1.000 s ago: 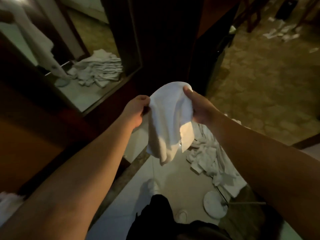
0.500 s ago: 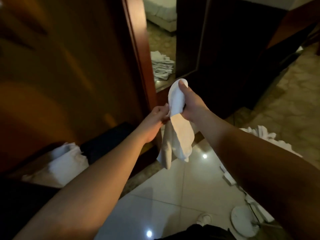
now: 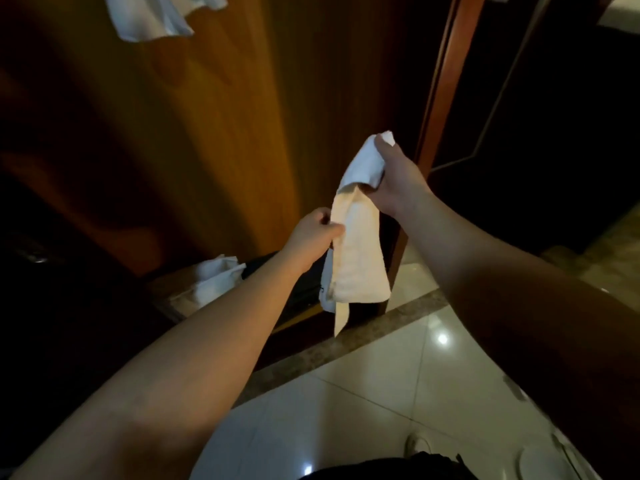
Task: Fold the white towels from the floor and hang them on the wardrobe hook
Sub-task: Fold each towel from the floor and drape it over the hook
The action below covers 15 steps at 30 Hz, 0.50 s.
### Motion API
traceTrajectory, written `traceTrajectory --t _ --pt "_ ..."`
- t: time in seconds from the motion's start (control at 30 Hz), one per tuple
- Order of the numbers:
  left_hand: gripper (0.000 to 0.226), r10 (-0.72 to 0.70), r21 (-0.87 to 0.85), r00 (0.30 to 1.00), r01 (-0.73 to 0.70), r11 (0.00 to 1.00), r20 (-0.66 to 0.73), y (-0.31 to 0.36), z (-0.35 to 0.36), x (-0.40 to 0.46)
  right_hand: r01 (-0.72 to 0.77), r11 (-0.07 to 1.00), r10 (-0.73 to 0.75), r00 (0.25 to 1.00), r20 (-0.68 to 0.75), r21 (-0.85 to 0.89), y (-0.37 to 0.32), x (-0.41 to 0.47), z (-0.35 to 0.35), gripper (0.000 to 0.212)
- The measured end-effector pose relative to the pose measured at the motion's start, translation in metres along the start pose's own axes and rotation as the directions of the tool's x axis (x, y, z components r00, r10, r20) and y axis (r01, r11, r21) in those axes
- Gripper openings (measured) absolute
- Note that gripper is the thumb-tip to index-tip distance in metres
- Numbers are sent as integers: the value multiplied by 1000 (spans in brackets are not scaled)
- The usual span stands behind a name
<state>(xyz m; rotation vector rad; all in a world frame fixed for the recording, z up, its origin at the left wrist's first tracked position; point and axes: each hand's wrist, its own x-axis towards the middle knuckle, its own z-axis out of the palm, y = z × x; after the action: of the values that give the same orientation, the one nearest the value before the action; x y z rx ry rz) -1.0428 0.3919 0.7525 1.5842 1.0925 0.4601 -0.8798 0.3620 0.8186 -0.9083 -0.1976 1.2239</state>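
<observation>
towel [image 3: 358, 251]: white, folded into a narrow strip, held in the air in front of the wardrobe, hangs down from the right hand, one thin tail dangles below the lower edge
right hand [image 3: 398, 183]: grip curled round the towel's top end, thumb on the near side, a white corner sticks out above the thumb
left hand [image 3: 313, 233]: grip pinches the towel's left edge partway down, lower than the right hand
wardrobe [image 3: 214, 126]: brown wood door, fills the left and middle, towel close to it, contact can't tell
hung towels [image 3: 152, 15]: white cloth at the top left, against the wardrobe door, cut off by the frame, hook itself not visible
crumpled towel [image 3: 218, 278]: white, lies low at the wardrobe base, left of the left forearm
floor [image 3: 363, 393]: glossy light tiles with light spots, darker stone strip runs along the wardrobe foot
shoe [image 3: 417, 443]: white, bottom right on the tiles
</observation>
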Motion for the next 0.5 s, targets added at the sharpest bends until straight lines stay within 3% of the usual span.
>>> traceTrajectory --t 0.07,0.1,0.17,0.2,0.23,0.33,0.37,0.43,0.5 --pt "40 -67 42 997 66 997 38 -8 -24 -1 -15 995 16 1000 2 -96 -2 4 18 52" --pt "33 -90 70 995 86 994 44 -13 -35 -2 -7 987 -6 997 -80 -160 -5 5 31 60" --pt "10 -101 128 995 101 987 -11 -23 -54 -6 218 863 -297 948 -110 -456 -8 3 58 74" --pt "4 -91 148 994 98 984 -53 -26 -62 -9 251 813 -361 925 -117 -526 -9 2 62 75" --pt "4 -78 162 992 93 982 -96 -29 -69 -12 239 838 -334 936 -115 -490 -12 3 61 70" --pt "8 -10 196 969 60 979 -247 -26 -88 -18 141 984 -154 981 -120 -110 -27 6 61 38" --pt "7 13 191 949 50 980 -314 -22 -94 -21 108 992 -117 983 -142 -66 -30 5 63 32" --pt "2 68 189 900 16 982 -431 -15 -107 -23 91 987 -110 983 -146 -129 -33 11 60 32" --pt "11 154 251 855 -29 968 -494 -5 -122 -26 72 972 -105 985 -137 -226 -38 15 57 31"
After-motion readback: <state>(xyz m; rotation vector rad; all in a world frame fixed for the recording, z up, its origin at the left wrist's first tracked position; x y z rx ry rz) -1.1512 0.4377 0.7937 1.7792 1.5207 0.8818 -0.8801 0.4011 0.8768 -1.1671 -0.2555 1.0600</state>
